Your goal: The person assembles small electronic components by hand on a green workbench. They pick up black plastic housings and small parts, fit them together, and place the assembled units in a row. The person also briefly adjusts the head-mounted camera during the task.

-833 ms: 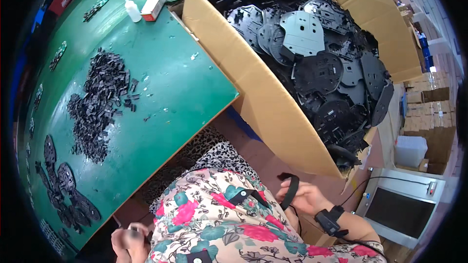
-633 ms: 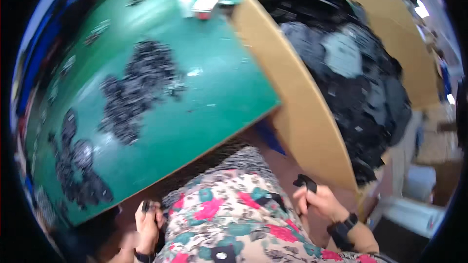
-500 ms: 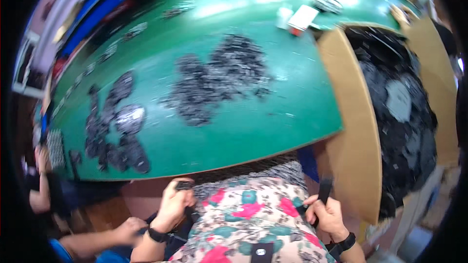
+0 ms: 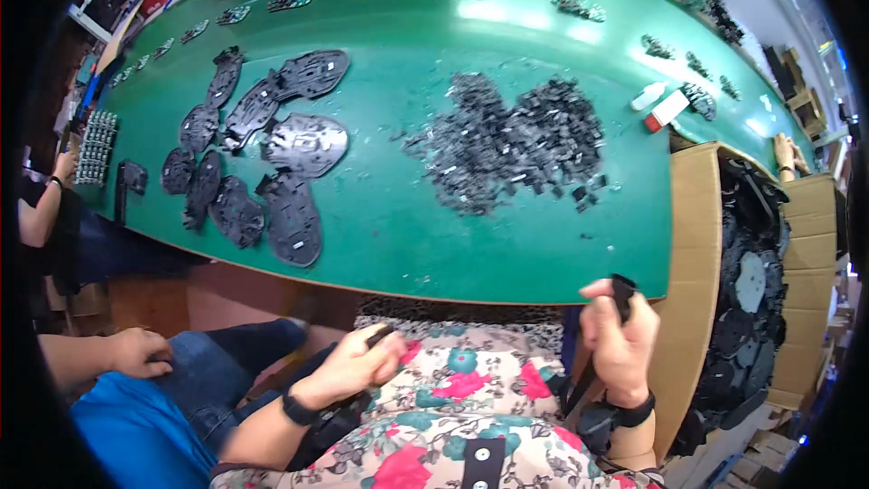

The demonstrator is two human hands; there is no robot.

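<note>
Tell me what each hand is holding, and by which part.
Right hand: a black strap, the grip just below its upper end. Left hand: a small dark thing; which part is held is unclear.

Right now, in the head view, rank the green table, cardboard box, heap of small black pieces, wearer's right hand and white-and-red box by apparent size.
1. Green table
2. Cardboard box
3. Heap of small black pieces
4. Wearer's right hand, looking bigger because it is near the camera
5. White-and-red box

I count my two bare hands, one white plastic bottle, one white-and-red carton, one large brown cardboard box.
</note>
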